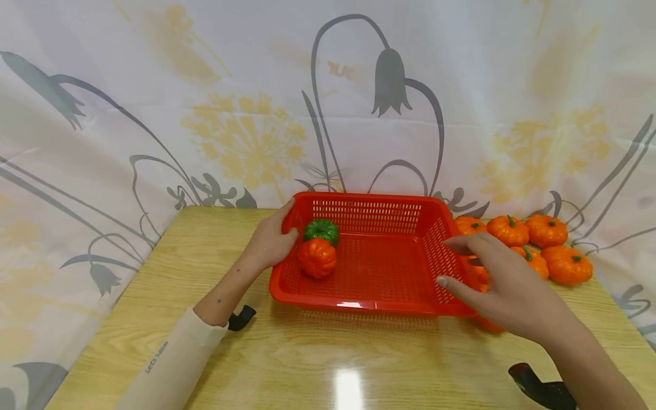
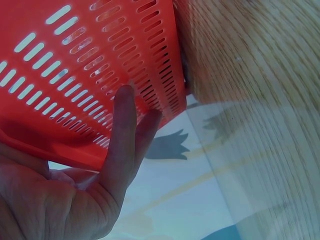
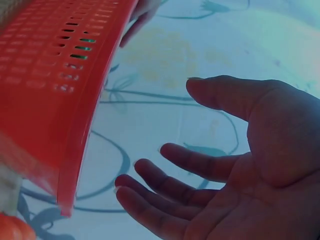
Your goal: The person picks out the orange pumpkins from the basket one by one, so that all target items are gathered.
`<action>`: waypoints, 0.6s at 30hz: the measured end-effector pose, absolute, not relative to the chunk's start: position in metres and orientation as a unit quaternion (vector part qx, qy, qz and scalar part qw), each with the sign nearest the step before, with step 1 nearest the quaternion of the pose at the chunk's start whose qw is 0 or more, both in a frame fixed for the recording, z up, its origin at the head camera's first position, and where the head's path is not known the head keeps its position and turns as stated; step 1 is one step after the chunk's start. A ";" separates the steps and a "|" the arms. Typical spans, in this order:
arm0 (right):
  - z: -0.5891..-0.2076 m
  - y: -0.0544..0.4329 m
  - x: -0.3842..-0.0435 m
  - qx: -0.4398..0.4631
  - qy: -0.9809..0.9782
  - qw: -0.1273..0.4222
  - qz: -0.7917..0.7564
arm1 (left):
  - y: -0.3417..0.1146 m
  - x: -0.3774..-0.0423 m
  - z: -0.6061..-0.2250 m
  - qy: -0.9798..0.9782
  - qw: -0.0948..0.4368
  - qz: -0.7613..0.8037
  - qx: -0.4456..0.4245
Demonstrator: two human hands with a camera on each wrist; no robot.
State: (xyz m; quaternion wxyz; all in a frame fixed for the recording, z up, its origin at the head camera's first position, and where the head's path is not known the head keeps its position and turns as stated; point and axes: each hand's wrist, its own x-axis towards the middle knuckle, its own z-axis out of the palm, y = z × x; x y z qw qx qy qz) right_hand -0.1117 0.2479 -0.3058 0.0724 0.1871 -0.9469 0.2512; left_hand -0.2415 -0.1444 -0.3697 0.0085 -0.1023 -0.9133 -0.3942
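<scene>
A red plastic basket (image 1: 376, 259) with slotted walls holds a small green pumpkin (image 1: 322, 231) and a red-orange pumpkin (image 1: 317, 259), side by side at its left end. My left hand (image 1: 270, 239) grips the basket's left rim, thumb over the top. In the left wrist view its fingers (image 2: 123, 130) lie along the outside of the slotted wall. My right hand (image 1: 499, 282) hovers by the right rim, thumb and fingers spread and holding nothing. The right wrist view shows a gap between those fingers (image 3: 170, 187) and the rim.
Several orange pumpkins (image 1: 568, 265) sit on the wooden table (image 1: 246, 364) to the right of the basket, some partly hidden behind my right hand. A floral-patterned cloth (image 1: 256, 74) hangs behind the table. Black straps (image 1: 538, 387) show beneath both forearms.
</scene>
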 end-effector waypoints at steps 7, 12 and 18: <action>-0.301 0.222 -0.125 0.196 -0.944 0.053 0.260 | -0.145 -0.242 -0.371 -0.912 0.010 -0.397 -0.104; -0.302 0.201 -0.132 0.203 -0.942 0.034 0.263 | -0.147 -0.241 -0.371 -0.911 0.016 -0.398 -0.105; -0.299 0.183 -0.137 0.207 -0.940 0.024 0.269 | -0.144 -0.242 -0.371 -0.912 0.017 -0.396 -0.106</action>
